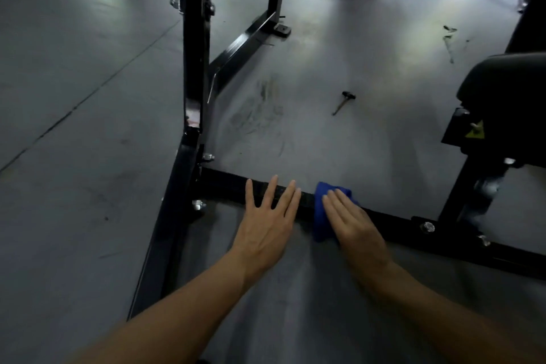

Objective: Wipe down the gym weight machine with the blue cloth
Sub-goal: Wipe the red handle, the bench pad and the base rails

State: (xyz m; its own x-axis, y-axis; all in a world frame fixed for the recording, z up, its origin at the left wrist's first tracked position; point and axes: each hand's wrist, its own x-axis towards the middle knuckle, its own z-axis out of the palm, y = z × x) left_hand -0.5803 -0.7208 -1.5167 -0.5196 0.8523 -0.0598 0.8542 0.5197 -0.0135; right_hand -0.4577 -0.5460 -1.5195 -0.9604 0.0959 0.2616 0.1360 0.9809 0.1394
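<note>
While the right hand presses flat on the soft, crumpled blue cloth, its fingers lie straight and together on top of the fabric, released rather than clenched, and the cloth drapes over the low black square-section steel bar of the gym weight machine, bulging out ahead of the fingertips and hanging down on the near side beside the thumb edge. Most of the cloth is hidden under the palm, so its full outline cannot be made out. That bar has a glossy painted finish and runs long from the far left of the fingers to the near right, ending at a bolted joint. Just left of the cloth, the left hand rests open, its spread fingers straight and laid across the same bar, grasping nothing. Beyond the left fingers a shiny black upright post rises out of view at the top edge. Far ahead of the right fingers, a small T-handled metal tool lies on the smooth grey, scuffed floor. To the right, a dark padded seat is cut off by the edge, blurred.
</note>
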